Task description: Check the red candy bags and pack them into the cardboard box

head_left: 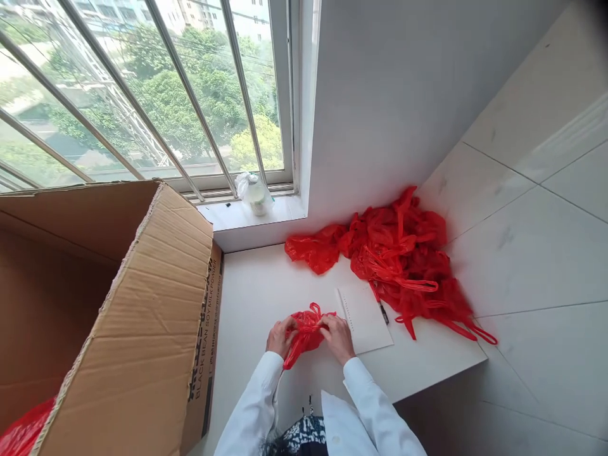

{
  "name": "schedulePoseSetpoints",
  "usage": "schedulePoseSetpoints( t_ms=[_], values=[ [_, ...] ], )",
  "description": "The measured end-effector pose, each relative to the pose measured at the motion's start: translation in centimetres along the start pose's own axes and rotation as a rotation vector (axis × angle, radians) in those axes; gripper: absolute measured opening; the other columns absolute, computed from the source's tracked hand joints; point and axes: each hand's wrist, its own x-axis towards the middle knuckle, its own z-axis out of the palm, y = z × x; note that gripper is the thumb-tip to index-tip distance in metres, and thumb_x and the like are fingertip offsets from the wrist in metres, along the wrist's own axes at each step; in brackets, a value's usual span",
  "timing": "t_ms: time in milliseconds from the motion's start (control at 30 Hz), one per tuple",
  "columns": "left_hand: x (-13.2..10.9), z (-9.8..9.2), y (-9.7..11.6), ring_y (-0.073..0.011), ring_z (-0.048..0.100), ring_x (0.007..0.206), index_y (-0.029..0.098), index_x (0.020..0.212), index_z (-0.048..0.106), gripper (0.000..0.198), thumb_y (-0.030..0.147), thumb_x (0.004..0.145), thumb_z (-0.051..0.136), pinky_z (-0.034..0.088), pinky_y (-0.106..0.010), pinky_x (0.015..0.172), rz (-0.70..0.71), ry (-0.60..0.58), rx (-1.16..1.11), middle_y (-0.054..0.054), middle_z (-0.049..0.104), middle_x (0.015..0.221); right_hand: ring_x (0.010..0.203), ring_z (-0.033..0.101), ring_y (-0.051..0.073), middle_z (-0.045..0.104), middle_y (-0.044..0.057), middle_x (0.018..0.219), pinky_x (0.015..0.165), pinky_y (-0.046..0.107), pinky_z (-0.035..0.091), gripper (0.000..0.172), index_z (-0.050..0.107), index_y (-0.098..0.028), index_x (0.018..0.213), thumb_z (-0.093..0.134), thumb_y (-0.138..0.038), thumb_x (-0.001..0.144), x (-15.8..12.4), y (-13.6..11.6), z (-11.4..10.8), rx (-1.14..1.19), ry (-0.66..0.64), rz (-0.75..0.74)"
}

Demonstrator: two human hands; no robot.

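A crumpled red plastic bag is gripped from both sides over the white table. My left hand is closed on the bag's left edge. On the bag's right edge, near its handles, my right hand is closed too. Both sleeves are white. A white sheet of paper lies just right of my right hand, with a dark pen at its far edge.
A heap of red plastic bags fills the table's back right corner against the wall. A large open cardboard box stands at the left, with red plastic showing at its bottom. A small wrapped container sits on the window sill.
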Motion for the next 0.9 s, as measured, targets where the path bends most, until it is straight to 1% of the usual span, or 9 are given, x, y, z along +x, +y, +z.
schedulePoseSetpoints(
  t_ms=[100, 200, 267, 333, 433, 533, 667, 833, 900],
  values=[
    [-0.4, -1.8, -1.4, -0.0146, 0.059, 0.078, 0.022, 0.072, 0.050, 0.008, 0.022, 0.078, 0.045, 0.046, -0.026, 0.074, -0.081, 0.074, -0.016, 0.002, 0.062, 0.076, 0.079, 0.058, 0.017, 0.065, 0.001, 0.082, 0.073, 0.028, 0.042, 0.017, 0.059, -0.022, 0.077, 0.043, -0.017, 0.076, 0.2, 2.1, -1.5, 0.211, 0.088, 0.164],
    [-1.2, -3.1, -2.1, -0.0154, 0.061, 0.081, 0.021, 0.079, 0.051, 0.011, 0.026, 0.081, 0.041, 0.048, -0.028, 0.072, -0.123, 0.085, -0.015, 0.000, 0.063, 0.080, 0.083, 0.058, 0.018, 0.065, 0.002, 0.090, 0.075, 0.028, 0.044, 0.020, 0.059, -0.022, 0.086, 0.045, -0.019, 0.072, 0.1, 4.3, -2.7, 0.290, -0.034, 0.290],
    [-1.7, -3.0, -1.7, -0.0177, 0.060, 0.088, 0.020, 0.086, 0.053, 0.013, 0.020, 0.076, 0.046, 0.048, -0.031, 0.077, -0.102, 0.060, 0.004, -0.002, 0.063, 0.088, 0.091, 0.056, 0.020, 0.063, 0.003, 0.099, 0.080, 0.031, 0.043, 0.032, 0.059, -0.022, 0.098, 0.049, -0.019, 0.068, -0.1, 4.7, -2.8, 0.195, -0.131, 0.253],
    [-2.0, -2.1, -0.5, -0.0222, 0.054, 0.103, 0.021, 0.097, 0.055, 0.034, 0.012, 0.064, 0.055, 0.044, -0.036, 0.088, -0.045, 0.027, 0.031, -0.005, 0.061, 0.104, 0.100, 0.050, 0.023, 0.059, 0.004, 0.109, 0.087, 0.035, 0.041, 0.045, 0.056, -0.024, 0.110, 0.054, -0.021, 0.065, -0.3, 3.9, -2.4, 0.059, -0.150, 0.150],
    [-1.8, 0.0, 1.5, -0.0295, 0.037, 0.122, 0.025, 0.101, 0.059, 0.056, 0.002, 0.050, 0.064, 0.030, -0.044, 0.103, 0.046, -0.030, 0.059, -0.005, 0.057, 0.119, 0.100, 0.048, 0.024, 0.061, 0.005, 0.103, 0.091, 0.038, 0.037, 0.037, 0.062, -0.023, 0.103, 0.055, -0.019, 0.067, -0.3, 1.6, -1.3, -0.090, -0.149, -0.015],
    [-1.1, 1.3, 2.3, -0.0301, 0.044, 0.114, 0.024, 0.085, 0.063, 0.034, 0.003, 0.058, 0.064, 0.027, -0.049, 0.102, 0.057, -0.058, 0.054, -0.006, 0.063, 0.104, 0.091, 0.050, 0.021, 0.064, 0.005, 0.088, 0.088, 0.036, 0.038, 0.026, 0.066, -0.021, 0.085, 0.048, -0.010, 0.069, -0.1, 0.0, -0.9, -0.107, -0.121, -0.065],
    [-0.6, 0.2, 1.3, -0.0210, 0.056, 0.085, 0.021, 0.078, 0.062, 0.008, 0.019, 0.075, 0.056, 0.042, -0.038, 0.084, 0.021, -0.050, -0.027, -0.004, 0.065, 0.085, 0.091, 0.055, 0.020, 0.067, 0.004, 0.093, 0.084, 0.033, 0.041, 0.025, 0.068, -0.021, 0.089, 0.046, -0.021, 0.077, -0.3, 0.5, -2.0, 0.194, 0.005, 0.083],
    [-0.5, -2.4, 1.0, -0.0171, 0.058, 0.078, 0.017, 0.086, 0.061, 0.027, 0.034, 0.085, 0.041, 0.046, -0.030, 0.074, 0.012, -0.024, -0.201, -0.004, 0.064, 0.081, 0.079, 0.057, 0.018, 0.066, 0.003, 0.085, 0.073, 0.028, 0.045, 0.034, 0.065, -0.017, 0.097, 0.052, -0.041, 0.077, -0.5, 1.4, -2.6, 0.763, 0.191, 0.469],
    [-0.6, -3.3, 1.7, -0.0172, 0.059, 0.079, 0.015, 0.087, 0.061, 0.031, 0.035, 0.085, 0.038, 0.047, -0.029, 0.073, 0.040, -0.061, -0.256, -0.005, 0.064, 0.081, 0.074, 0.055, 0.016, 0.064, 0.002, 0.080, 0.069, 0.026, 0.044, 0.033, 0.063, -0.016, 0.095, 0.056, -0.042, 0.075, -0.5, 1.2, -2.7, 0.919, 0.229, 0.531]
  ],
)
